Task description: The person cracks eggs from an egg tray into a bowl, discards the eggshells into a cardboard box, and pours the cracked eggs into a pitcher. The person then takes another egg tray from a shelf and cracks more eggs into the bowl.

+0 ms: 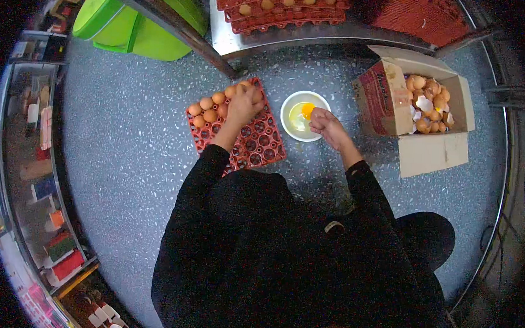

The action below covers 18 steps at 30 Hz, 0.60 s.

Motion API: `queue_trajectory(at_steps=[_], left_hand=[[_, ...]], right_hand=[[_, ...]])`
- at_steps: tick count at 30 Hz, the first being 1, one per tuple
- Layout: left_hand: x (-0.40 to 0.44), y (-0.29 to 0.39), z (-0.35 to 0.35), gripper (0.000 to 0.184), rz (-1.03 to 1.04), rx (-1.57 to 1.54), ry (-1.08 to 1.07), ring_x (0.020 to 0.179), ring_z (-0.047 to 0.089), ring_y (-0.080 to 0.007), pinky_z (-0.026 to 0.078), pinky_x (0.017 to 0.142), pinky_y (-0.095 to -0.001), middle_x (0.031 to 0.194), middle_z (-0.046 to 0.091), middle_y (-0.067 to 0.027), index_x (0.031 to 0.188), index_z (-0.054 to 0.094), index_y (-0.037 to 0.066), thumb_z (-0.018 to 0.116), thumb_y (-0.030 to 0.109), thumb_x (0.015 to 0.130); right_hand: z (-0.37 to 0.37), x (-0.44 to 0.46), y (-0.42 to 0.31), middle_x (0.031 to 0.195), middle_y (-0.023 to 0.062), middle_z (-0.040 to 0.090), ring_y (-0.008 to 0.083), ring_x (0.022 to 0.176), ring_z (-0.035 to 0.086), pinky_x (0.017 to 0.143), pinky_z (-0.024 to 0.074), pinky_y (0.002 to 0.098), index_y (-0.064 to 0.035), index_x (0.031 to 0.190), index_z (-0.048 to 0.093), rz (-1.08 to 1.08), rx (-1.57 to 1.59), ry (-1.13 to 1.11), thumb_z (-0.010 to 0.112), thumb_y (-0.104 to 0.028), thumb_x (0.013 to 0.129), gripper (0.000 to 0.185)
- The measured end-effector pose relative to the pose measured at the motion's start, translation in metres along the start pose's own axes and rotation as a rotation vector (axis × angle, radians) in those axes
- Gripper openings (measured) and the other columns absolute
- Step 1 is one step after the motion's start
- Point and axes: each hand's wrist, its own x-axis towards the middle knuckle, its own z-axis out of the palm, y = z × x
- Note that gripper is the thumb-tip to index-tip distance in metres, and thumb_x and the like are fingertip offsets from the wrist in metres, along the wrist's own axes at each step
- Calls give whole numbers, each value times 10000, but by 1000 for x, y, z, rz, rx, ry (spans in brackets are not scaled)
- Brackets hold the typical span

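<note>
My left hand (245, 106) reaches over the far end of a red plastic egg tray (272, 147), its fingers curled down around an egg (257, 95). Several brown eggs (206, 103) sit in the tray's far rows, while the nearer cups hold none. To the right of the tray a white bowl (285, 121) rests on the floor with a raw egg (299, 120) inside, clear white and orange yolk. Over the bowl's right rim is my right hand (329, 129), closed like a fist; what it may hold is hidden.
An open cardboard box (377, 101) of broken eggshells (432, 107) stands on the right. Stacked red trays of eggs (289, 13) sit on a metal table (225, 40) ahead. A green bin (157, 36) stands ahead left, near a table leg (192, 35). Shelving (54, 172) runs along the left.
</note>
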Motion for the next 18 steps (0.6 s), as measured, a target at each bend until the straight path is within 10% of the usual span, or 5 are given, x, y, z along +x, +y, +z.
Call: queue_trajectory(at_steps=[4,6,12,18], left_hand=[[10,24,39,330,176,-539,215,782,550,-301,484,588,-341,1020,494,-158,1061,449,69,505,236,782],[8,55,44,308,-255,-1540,-319,760,550,-233,478,588,-314,944,523,-112,1088,419,80,441,256,836],[10,80,80,348,-319,-2057,-550,680,531,-181,474,537,-314,923,523,-96,1110,390,72,331,328,882],[6,86,80,407,-446,-2023,-575,663,528,-187,455,522,-307,893,534,-92,1094,409,76,293,401,878]], right_hand=[[22,0,-4,1001,94,490,221,864,510,771,430,309,-41,1163,375,-165,-318,119,526,-158,793,417],[25,5,0,1105,158,465,285,998,464,861,376,374,-16,1167,373,-550,-742,254,552,-218,786,467],[40,-2,-5,1088,214,412,337,1019,410,878,330,379,6,1152,357,-978,-1060,321,490,-136,804,398],[41,-9,-3,1085,216,410,356,1037,388,901,306,386,11,1163,331,-894,-1006,361,457,-129,813,396]])
